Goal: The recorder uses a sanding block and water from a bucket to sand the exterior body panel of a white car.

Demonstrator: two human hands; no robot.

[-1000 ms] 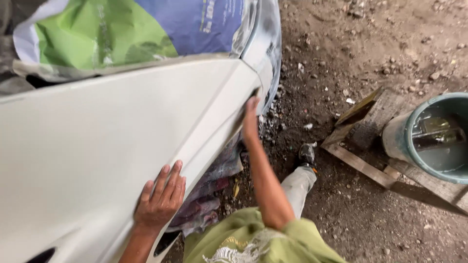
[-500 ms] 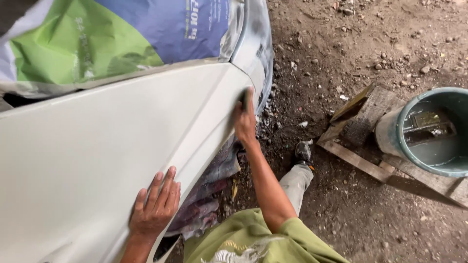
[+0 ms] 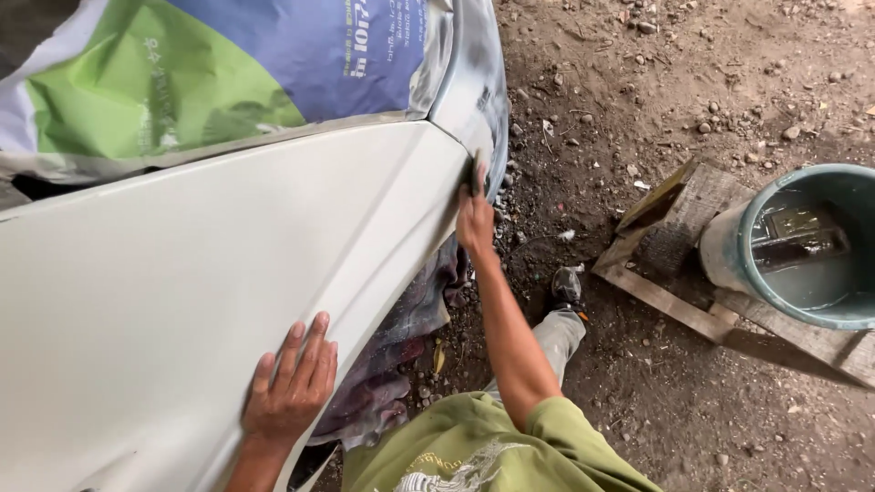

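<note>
Off-white painted car body panel (image 3: 182, 292), smooth w/ a curved edge, takes both hands: left hand (image 3: 290, 387) lies flat, fingers spread, bracing it; right hand (image 3: 475, 219) presses a small dark pad onto the edge just ahead, fingers closed over it.

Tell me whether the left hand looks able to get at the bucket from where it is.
Probably not: the left hand lies flat on the white panel, and the bucket sits far across the body, beyond the right arm.

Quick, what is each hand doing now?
Left hand: open, flat on the white panel.
Right hand: pressed on the panel's edge; grip cannot be told.
</note>
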